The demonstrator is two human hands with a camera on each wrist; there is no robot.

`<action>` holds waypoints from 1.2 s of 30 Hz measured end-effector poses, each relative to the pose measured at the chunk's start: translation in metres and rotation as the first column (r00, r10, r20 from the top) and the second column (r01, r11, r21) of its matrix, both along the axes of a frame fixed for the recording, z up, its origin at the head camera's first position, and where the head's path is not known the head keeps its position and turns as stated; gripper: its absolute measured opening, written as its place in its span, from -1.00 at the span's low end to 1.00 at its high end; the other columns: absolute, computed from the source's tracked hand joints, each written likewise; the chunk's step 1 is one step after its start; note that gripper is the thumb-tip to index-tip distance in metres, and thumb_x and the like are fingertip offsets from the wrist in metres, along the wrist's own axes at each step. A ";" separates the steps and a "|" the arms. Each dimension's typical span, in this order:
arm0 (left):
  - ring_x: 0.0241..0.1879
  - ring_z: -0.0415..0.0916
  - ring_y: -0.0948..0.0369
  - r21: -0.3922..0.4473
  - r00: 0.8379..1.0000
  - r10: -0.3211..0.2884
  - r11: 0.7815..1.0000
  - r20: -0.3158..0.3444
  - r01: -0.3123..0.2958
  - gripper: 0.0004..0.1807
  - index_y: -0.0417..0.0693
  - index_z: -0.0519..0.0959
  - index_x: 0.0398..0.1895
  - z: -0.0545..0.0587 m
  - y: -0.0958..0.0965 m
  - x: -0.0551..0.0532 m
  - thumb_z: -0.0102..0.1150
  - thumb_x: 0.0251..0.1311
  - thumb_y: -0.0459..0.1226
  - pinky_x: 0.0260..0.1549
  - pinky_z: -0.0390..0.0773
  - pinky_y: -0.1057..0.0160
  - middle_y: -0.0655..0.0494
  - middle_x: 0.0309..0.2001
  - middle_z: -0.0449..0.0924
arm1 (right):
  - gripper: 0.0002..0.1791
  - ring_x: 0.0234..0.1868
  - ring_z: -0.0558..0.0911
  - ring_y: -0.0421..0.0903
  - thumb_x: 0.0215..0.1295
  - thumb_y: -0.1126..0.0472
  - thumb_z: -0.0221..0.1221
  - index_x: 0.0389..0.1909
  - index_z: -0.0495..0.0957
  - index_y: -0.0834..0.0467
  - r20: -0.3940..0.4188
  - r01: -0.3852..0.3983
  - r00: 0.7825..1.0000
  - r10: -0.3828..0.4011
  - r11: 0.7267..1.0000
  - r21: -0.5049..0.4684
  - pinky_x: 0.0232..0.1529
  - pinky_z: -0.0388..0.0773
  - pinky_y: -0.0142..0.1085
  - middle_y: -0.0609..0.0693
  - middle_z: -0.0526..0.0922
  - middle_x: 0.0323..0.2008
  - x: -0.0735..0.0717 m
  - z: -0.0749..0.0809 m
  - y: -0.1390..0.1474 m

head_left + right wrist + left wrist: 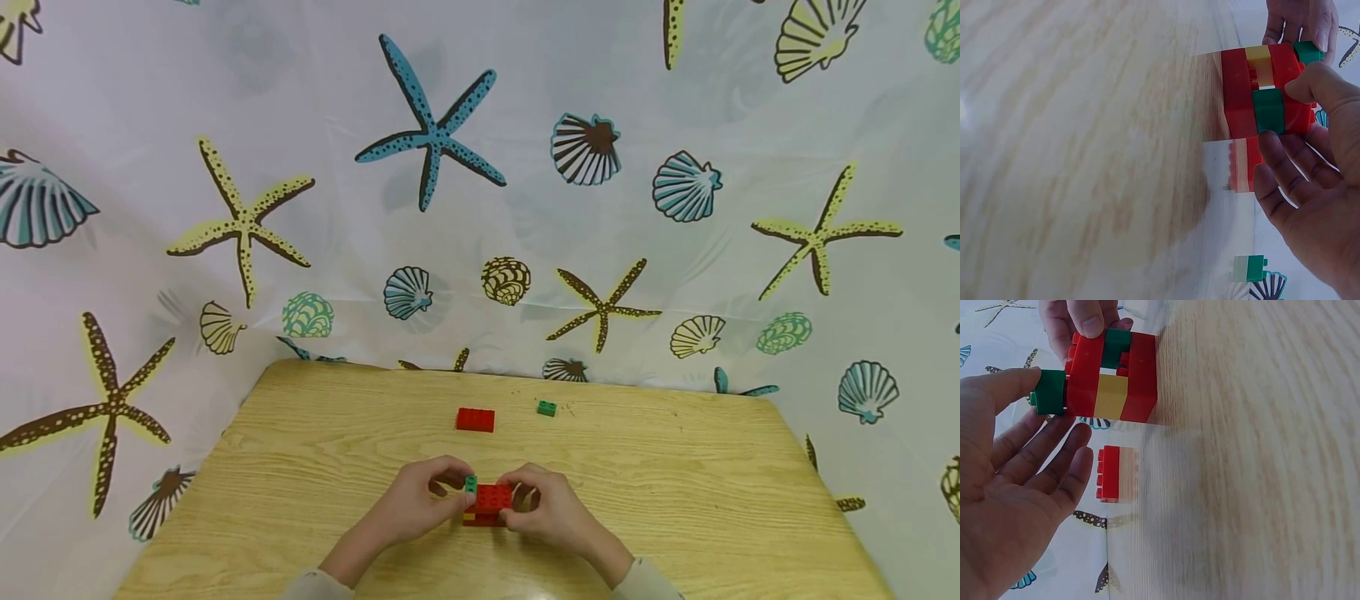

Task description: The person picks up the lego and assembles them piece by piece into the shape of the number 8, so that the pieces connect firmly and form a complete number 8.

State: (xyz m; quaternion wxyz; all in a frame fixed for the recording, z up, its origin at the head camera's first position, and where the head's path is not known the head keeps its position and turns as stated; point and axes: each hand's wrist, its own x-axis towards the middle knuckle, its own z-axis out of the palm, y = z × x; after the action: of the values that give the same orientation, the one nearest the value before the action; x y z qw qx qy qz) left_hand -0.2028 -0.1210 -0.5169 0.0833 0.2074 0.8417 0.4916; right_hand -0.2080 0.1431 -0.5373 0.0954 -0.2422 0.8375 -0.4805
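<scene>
Against a cloth (337,250) printed with starfish and shells, a person's left hand (427,500) reaches in from the lower left of the head view, its thumb and forefinger pinching a small green brick (471,483) while the remaining fingers, seen in the left wrist view, fan out loosely bent beneath. The pinched brick is at the top left end of a small stack at the lower centre of the head view, on the wood-grain table (337,433); whether it is pressed fully home cannot be told. Above the stack in the frame, near centre, a loose red brick (476,419) lies studs up, well apart from both hands. The stack itself shows an upper red brick (493,497) raised over a lower red brick (1142,378), with a yellow brick (1112,397) between them at the left and a second green brick (1268,111) between them at the right. A third green brick (547,408) rests farther back, right of centre. At the lower right of centre, the right hand (551,504) grips the right end of the upper red brick between thumb and fingers, its lower fingers, in the right wrist view, slightly bent and parted beside the stack.
</scene>
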 end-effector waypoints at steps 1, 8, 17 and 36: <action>0.04 0.69 0.13 -0.001 1.000 0.002 1.000 0.000 -0.002 -0.67 -0.05 0.68 0.10 0.000 0.000 0.000 0.35 0.40 -0.09 -0.04 0.64 0.26 0.18 0.01 0.74 | -0.68 -0.16 0.68 -0.03 0.33 0.18 0.40 0.09 0.71 0.02 0.001 0.000 1.000 0.000 1.000 -0.001 -0.21 0.57 -0.41 -0.09 0.69 -0.07 0.000 0.000 0.000; 0.02 0.69 0.12 0.025 1.000 -0.002 1.000 -0.011 0.002 -0.74 0.02 0.68 0.03 0.000 0.001 -0.001 0.36 0.40 -0.10 -0.05 0.64 0.26 0.17 -0.03 0.74 | -0.68 -0.16 0.69 -0.03 0.33 0.18 0.40 0.09 0.71 0.03 -0.006 -0.006 1.000 0.006 1.000 0.001 -0.22 0.58 -0.41 -0.08 0.70 -0.07 -0.001 0.000 0.000; 0.01 0.71 0.10 0.091 0.999 -0.031 0.995 -0.015 0.032 -0.71 -0.11 0.68 0.05 -0.004 0.000 -0.001 0.35 0.42 -0.12 -0.09 0.66 0.29 0.08 -0.01 0.75 | -0.67 -0.16 0.69 -0.06 0.36 0.18 0.39 0.12 0.70 0.03 0.004 -0.016 1.000 0.016 1.000 -0.004 -0.20 0.59 -0.39 -0.07 0.70 -0.05 -0.002 0.002 0.000; 0.00 0.70 0.09 0.101 0.999 -0.031 0.994 -0.008 0.032 -0.75 -0.07 0.65 0.03 -0.007 0.002 0.001 0.34 0.43 -0.15 -0.10 0.67 0.33 0.06 -0.02 0.74 | -0.67 -0.17 0.70 -0.01 0.35 0.18 0.40 0.12 0.71 0.04 -0.010 -0.018 1.000 0.018 1.000 0.014 -0.23 0.58 -0.40 -0.06 0.71 -0.06 -0.001 0.006 0.003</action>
State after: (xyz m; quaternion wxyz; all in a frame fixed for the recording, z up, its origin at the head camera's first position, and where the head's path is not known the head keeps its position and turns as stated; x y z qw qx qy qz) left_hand -0.2018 -0.1190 -0.5242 0.0777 0.2263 0.8127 0.5313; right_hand -0.2088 0.1456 -0.5316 0.0972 -0.2513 0.8392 -0.4723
